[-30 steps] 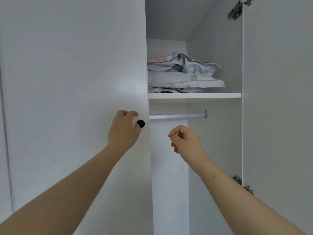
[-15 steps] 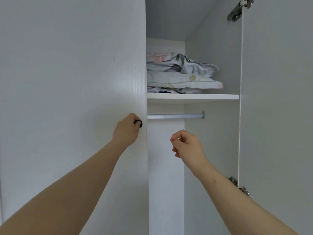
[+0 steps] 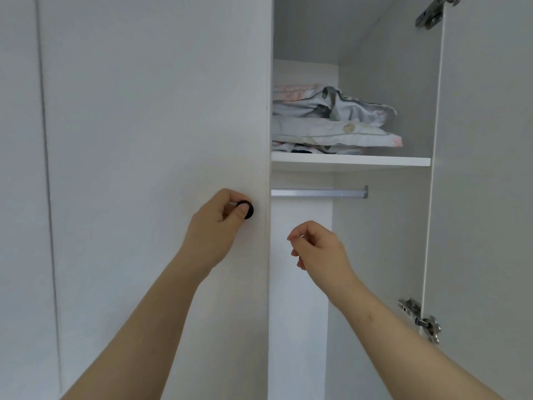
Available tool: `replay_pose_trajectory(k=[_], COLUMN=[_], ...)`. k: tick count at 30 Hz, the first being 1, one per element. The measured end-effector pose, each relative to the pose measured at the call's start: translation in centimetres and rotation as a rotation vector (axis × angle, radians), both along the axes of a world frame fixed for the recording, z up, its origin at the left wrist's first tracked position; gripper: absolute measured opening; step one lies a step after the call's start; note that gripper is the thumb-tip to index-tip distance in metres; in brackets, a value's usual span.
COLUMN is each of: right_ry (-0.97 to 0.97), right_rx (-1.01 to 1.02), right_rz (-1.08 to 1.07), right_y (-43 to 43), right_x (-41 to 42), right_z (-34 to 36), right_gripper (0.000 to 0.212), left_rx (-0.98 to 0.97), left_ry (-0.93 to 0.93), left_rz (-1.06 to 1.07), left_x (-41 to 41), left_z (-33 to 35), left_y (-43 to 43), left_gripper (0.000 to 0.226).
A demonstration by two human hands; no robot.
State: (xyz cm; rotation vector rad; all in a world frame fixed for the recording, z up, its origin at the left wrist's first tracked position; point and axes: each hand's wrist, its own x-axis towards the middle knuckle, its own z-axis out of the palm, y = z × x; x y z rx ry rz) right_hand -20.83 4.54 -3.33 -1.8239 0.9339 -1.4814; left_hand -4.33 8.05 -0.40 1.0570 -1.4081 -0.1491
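The black knob sits on the left wardrobe door, close to that door's right edge and a little below the level of the hanging rail. The door edge runs straight up and down just right of the knob. Beyond it the wardrobe stands open, a tall gap between this edge and the right door, which is swung wide.

The left hand pinches the knob. The thumb lies across its front face and the curled fingers close over it from above, so only the knob's right rim shows. The forearm comes up from the lower left, in front of the door panel.

The right hand hovers in the open gap, lower than the knob and apart from it, just right of the door edge. Its fingers are loosely curled, thumb and forefinger close together, and they hold nothing. It touches neither door.

Inside, the rail crosses the gap above the right hand. Just over the rail is a white shelf carrying a stack of folded bedding with a pale floral print, pushed towards the left and partly hidden by the left door. Below the rail the compartment shows only its white back panel. Two metal hinges fasten the right door to the side wall, one low and one near the top of the view.
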Motion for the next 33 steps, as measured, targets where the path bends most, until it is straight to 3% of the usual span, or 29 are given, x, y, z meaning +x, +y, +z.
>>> replay_pose_trajectory(k=[4,11,14,18,21,25,33], right_ry=[-0.007,-0.122,-0.124,-0.124,-0.129,-0.149,-0.123], right_rx=[-0.043,-0.167,-0.217,-0.217,-0.232,-0.215,-0.192], right_rz=[0.072,0.248,0.398,0.645,0.759,0.895,0.974], right_y=[1.6,4.9,6.9,10.0,12.2,15.4,20.8], right_x=[2.0,5.4,6.7,9.0,11.4,15.0,22.1], right_z=[0.3,0.5,0.2,0.3,0.6,1.0,0.8], right_gripper=[0.02,0.032,0.044,0.03,0.036,0.039,0.021], left_rx=[-0.01,-0.096,-0.168,-0.249,-0.268,-0.297,-0.213], left_ry=[0.085,0.076,0.107,0.174,0.193,0.298,0.523], left_rz=[-0.065,-0.12,-0.132,-0.127,-0.104,-0.019,0.32], left_x=[0.3,1.1,2.1,4.2,6.0,7.7,11.6], left_z=[0.1,-0.6,-1.1,-1.3,-1.5,-1.5,-1.0], left_y=[2.6,7.2,10.0,13.8,16.9,20.5,26.7], left_gripper=[0.021,0.023,0.021,0.023,0.011,0.015,0.018])
